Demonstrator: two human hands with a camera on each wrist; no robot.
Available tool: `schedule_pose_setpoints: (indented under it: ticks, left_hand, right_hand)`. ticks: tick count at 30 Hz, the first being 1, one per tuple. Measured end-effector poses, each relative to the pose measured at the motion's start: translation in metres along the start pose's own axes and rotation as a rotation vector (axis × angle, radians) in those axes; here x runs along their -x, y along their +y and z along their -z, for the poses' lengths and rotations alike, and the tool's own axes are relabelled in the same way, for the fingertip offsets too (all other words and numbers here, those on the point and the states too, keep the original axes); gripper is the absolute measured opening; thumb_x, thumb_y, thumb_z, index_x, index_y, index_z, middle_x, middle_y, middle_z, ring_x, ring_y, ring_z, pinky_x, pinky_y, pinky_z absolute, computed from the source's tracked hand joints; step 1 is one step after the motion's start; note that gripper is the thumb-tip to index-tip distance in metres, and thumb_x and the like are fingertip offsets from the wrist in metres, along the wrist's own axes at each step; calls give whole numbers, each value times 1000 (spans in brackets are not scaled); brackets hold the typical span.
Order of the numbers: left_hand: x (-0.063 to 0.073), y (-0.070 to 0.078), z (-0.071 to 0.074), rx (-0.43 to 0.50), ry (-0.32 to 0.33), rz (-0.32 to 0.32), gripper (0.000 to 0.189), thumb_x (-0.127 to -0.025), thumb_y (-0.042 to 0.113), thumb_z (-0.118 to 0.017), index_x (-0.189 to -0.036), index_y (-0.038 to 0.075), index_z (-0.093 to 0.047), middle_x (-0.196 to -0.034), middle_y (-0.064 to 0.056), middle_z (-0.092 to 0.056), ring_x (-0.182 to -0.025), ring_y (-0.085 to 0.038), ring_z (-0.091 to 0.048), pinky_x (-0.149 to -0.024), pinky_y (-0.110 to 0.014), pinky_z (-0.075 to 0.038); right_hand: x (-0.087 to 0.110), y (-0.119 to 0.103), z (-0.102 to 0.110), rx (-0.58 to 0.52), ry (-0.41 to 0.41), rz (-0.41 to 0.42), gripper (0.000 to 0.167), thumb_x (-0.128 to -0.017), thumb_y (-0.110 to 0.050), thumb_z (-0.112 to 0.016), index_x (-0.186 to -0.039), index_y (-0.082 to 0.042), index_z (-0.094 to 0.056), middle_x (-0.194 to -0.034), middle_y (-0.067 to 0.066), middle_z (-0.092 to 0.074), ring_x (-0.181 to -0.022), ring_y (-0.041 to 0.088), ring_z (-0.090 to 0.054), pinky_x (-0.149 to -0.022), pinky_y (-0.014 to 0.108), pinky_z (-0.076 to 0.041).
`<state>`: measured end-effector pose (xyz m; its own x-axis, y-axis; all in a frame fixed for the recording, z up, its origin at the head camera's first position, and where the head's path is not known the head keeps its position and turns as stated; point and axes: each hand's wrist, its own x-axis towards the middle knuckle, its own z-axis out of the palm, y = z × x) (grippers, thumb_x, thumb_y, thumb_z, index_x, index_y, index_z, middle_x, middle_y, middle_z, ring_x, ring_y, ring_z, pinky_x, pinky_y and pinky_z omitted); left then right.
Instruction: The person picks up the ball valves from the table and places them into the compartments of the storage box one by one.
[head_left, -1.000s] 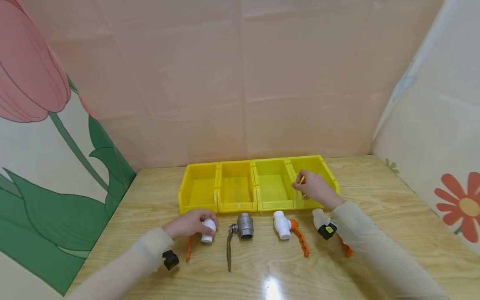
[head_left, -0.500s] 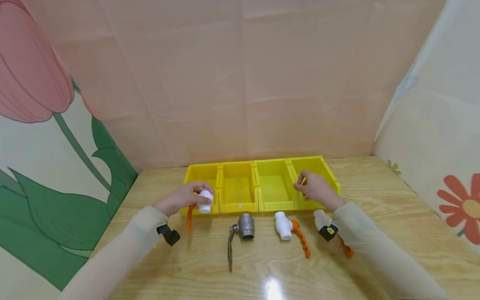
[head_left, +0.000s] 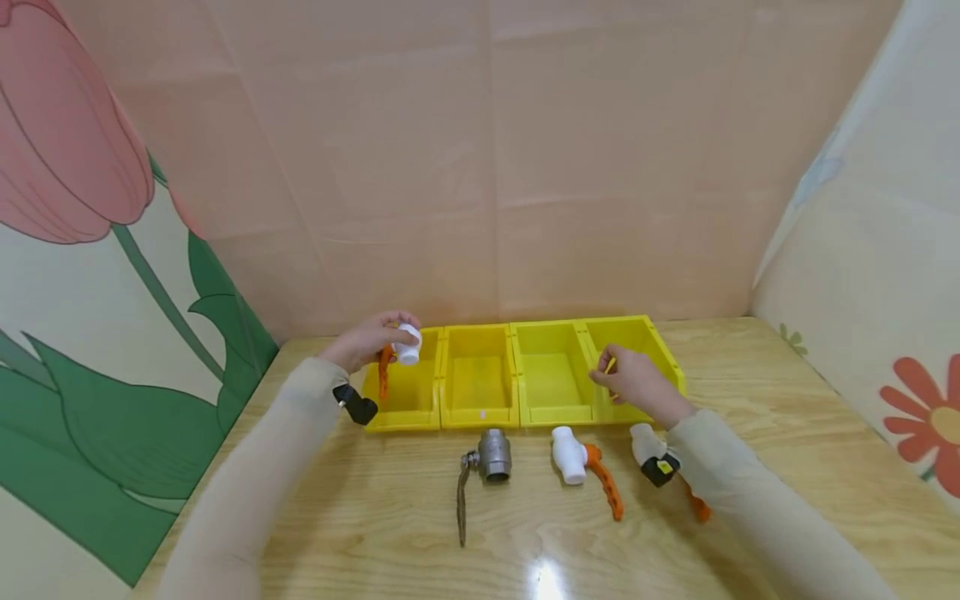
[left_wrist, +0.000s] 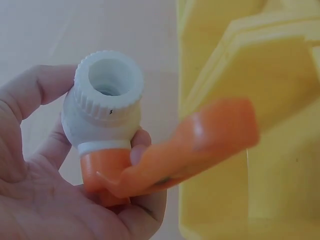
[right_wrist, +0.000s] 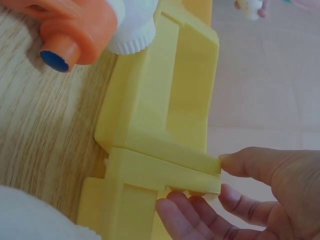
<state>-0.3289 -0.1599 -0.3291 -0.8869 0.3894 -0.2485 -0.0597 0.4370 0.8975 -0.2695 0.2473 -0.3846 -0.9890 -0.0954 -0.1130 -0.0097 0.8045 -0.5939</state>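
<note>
My left hand [head_left: 366, 340] grips a white plastic ball valve [head_left: 408, 345] with an orange lever, above the leftmost yellow bin [head_left: 401, 421]. In the left wrist view, fingers and thumb curl round the white body [left_wrist: 102, 120], and the orange lever [left_wrist: 195, 145] points toward the bins. My right hand [head_left: 637, 382] is at the two right-hand bins. Its thumb and fingers pinch their adjoining walls [right_wrist: 175, 172] in the right wrist view. A metal ball valve [head_left: 495, 455] and another white ball valve [head_left: 570, 457] lie on the table before the bins.
A third white ball valve [head_left: 645, 443] lies partly hidden under my right wrist, its orange lever end [head_left: 700, 507] showing. The yellow bins stand side by side in a row on the wooden table [head_left: 360, 533]. A pink sheet [head_left: 480, 167] hangs behind them.
My left hand has lifted the white ball valve off the table and carried it up and away to above the leftmost bin. The right hand stays at the bin walls.
</note>
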Motion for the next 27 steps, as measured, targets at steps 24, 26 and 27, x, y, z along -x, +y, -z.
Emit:
schedule_pose_setpoints:
  ticks: [24,26,27]
  left_hand:
    - [-53,-39,-8,200,2,117,30,-94,12,-59,-122,8,-50,-102,-6,-50,-77,-18,-51,-60,-27,-45]
    - [-55,-42,-10,197,0,123,34,-94,11,-59,-125,5,-48,-103,-7,-50,-78,-18,-50,-63,-28,-45]
    - [-56,-43,-10,194,0,126,34,-94,11,-58,-126,5,-48,-104,-7,-50,-79,-18,-50,-65,-29,-45]
  right_hand:
    - [0,2,-1,-9,13,6,22,-97,-23,-59,-99,-4,-49,-82,11,-60,-65,19,-60,-61,32,-55]
    - [0,2,-1,-12,11,5,22,-97,-23,-59,-100,-4,-49,-81,11,-59,-65,19,-60,-61,32,-55]
    - [1,2,-1,-14,9,3,22,-97,-23,-59,-100,-4,-49,-81,11,-59,-66,19,-60,-61,32,-55]
